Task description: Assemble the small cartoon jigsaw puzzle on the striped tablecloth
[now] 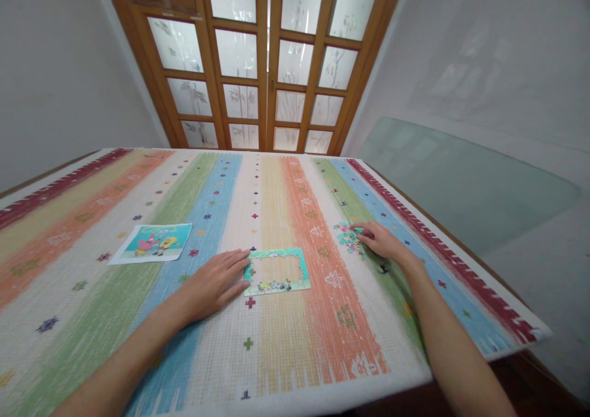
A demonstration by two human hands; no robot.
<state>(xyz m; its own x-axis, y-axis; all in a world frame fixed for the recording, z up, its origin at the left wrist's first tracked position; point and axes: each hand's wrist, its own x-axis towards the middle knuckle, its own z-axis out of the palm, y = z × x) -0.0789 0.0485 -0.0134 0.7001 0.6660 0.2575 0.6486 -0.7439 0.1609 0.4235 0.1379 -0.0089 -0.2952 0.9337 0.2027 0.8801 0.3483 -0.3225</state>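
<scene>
A jigsaw border [302,276] lies flat on the striped tablecloth, its frame of joined edge pieces teal with small figures along the bottom. Its middle is open, so the cloth shows through. My left hand [221,285] lies palm down at the border's left side, fingers stretched out and fingertips touching it. To the right is a loose pile of jigsaw pieces [349,242], mostly teal with bits of pink. My right hand [380,240] reaches over the pile's right side, fingers bent toward the thumb among the pieces. Whatever is between those fingertips is too small to make out.
A printed cartoon picture sheet [157,243] lies left of my left hand. The striped tablecloth [276,208] covers the table, whose near edge runs below the border. Wooden glazed doors [267,67] stand behind; a glass panel [461,183] leans at the right wall.
</scene>
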